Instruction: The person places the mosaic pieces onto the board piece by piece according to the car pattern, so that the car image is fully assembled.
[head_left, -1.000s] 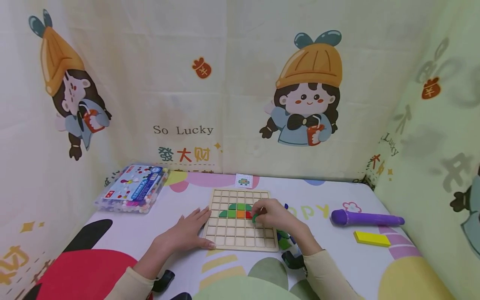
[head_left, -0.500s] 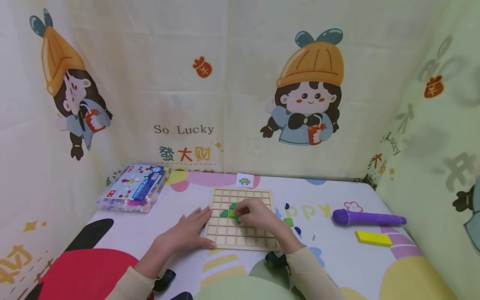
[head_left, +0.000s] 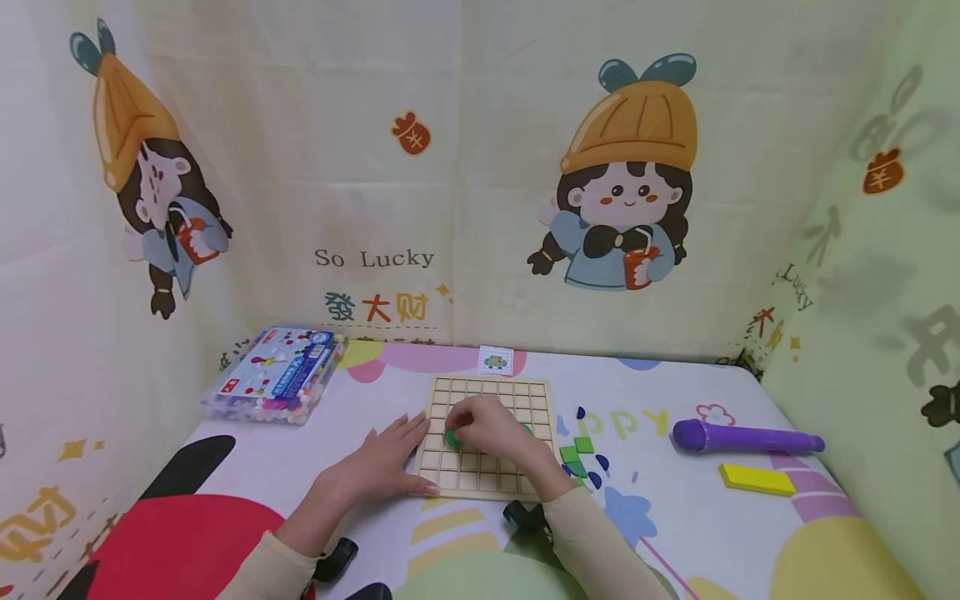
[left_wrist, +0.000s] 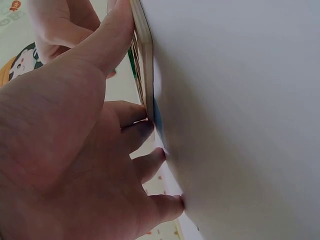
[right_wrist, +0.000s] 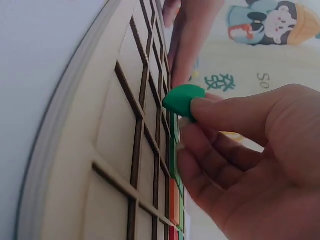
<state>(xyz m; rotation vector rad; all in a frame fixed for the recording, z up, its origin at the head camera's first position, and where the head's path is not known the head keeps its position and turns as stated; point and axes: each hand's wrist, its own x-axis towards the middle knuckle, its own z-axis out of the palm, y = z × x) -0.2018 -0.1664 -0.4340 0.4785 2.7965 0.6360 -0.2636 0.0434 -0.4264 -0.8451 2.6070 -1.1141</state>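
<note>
One wooden grid board (head_left: 487,437) is laid flat on the patterned table cover (head_left: 675,517), roughly in the middle of the table. The left hand (head_left: 382,458) is rested beside the board's left edge with its fingers stretched out straight and nothing held; in the left wrist view the fingertips (left_wrist: 145,117) are seen pressed against the board's side. The right hand (head_left: 491,429) is held over the board's left-centre cells, and one green rounded piece (right_wrist: 182,99) is pinched between its thumb and forefinger (the fingers are curled closely round it), just above the grid and apparently not yet seated in a cell. In the right wrist view, green, orange and red pieces (right_wrist: 174,192) are seen already seated in one line of cells; their number cannot be told, as most are hidden by the hand in the head view.

Just to the right of the board, a small cluster of loose pieces (head_left: 579,454) is scattered: about three green squares and three dark blue bits. Further right, one purple cylinder (head_left: 746,437) is laid on its side, with one yellow flat block (head_left: 757,479) just in front of it. One clear plastic box (head_left: 273,377) of coloured pieces is placed at the table's left rear corner. One small pattern card (head_left: 496,360) is propped behind the board.
</note>
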